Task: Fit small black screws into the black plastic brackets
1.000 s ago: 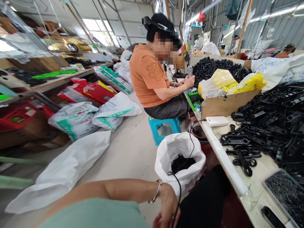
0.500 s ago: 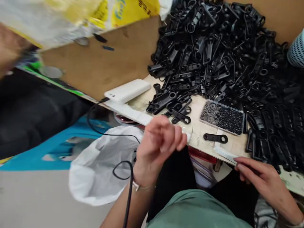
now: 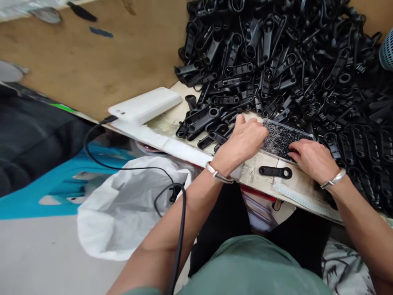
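My left hand [image 3: 244, 141] lies knuckles up on the loose black plastic handle parts [image 3: 211, 123] at the near edge of the big black pile [image 3: 291, 65]; its fingers curl down among them and what they hold is hidden. My right hand [image 3: 313, 157] rests on the clear tray of small dark pieces [image 3: 278, 139], fingertips dipped into it. One single black handle part [image 3: 275, 172] lies flat on the table between my wrists. Both wrists wear silver bangles.
A white power bank [image 3: 145, 105] lies at the table's left corner, its black cable [image 3: 181, 221] running down past my left arm. A brown cardboard wall [image 3: 101, 61] stands behind it. A white sack [image 3: 123, 209] stands on the floor below the table edge [image 3: 184, 149].
My view swung from the room and a seated co-worker down to the table. My left hand went from mid-air onto the black parts; my right hand rose from my lap onto the tray.
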A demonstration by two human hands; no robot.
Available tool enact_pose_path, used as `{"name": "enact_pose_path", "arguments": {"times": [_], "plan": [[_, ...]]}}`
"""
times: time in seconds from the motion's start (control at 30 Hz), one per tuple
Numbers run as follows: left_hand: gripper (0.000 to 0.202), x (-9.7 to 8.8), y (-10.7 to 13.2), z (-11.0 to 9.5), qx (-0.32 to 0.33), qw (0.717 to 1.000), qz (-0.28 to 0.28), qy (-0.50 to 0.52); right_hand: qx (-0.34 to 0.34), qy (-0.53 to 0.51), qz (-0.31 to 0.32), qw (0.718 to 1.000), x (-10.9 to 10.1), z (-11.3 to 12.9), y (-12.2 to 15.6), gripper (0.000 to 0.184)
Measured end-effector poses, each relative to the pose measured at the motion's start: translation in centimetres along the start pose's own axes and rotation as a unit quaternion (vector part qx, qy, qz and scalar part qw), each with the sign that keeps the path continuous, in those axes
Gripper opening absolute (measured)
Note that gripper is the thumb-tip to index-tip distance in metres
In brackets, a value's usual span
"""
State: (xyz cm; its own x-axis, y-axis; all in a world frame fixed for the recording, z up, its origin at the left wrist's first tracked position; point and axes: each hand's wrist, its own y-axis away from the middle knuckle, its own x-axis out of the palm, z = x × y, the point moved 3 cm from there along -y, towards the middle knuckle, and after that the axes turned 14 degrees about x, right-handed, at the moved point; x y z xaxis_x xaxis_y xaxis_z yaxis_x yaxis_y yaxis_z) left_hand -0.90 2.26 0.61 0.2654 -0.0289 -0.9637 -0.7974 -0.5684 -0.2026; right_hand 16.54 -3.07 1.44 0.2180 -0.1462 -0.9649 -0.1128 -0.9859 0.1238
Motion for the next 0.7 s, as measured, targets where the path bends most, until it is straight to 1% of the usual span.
{"name": "enact_pose_path", "arguments": {"times": [0.1, 0.2, 0.37, 0.47, 0.6, 0.7], "plan": [[0.027, 1.0, -0.7, -0.2, 0.020, 1.000, 0.023, 0.000, 0.004, 0.012, 0.016, 1.000, 0.3, 0.3, -0.3, 0.017], [0.026, 1.5, -1.2, -0.1, 0.019, 0.999, 0.041, 0.004, 0.006, 0.016, 0.025, 1.000, 0.3, 0.3, -0.3, 0.019], [0.022, 1.2, -1.4, 0.1, 0.018, 0.997, 0.052, 0.045, 0.013, 0.019, 0.026, 0.999, 0.2, 0.3, -0.4, 0.021], [0.022, 0.9, -1.2, 0.0, 0.019, 0.997, 0.047, 0.063, 0.016, 0.011, 0.022, 1.000, 0.2, 0.1, -0.4, 0.022], [0.024, 0.9, -1.0, 0.0, 0.010, 0.997, 0.037, 0.062, -0.006, -0.021, 0.009, 1.000, 0.3, -0.2, -0.4, 0.018], [0.022, 1.3, -1.1, -0.1, 0.012, 0.996, 0.040, 0.073, -0.013, -0.020, 0.012, 1.000, 0.4, -0.2, -0.4, 0.016]]}}
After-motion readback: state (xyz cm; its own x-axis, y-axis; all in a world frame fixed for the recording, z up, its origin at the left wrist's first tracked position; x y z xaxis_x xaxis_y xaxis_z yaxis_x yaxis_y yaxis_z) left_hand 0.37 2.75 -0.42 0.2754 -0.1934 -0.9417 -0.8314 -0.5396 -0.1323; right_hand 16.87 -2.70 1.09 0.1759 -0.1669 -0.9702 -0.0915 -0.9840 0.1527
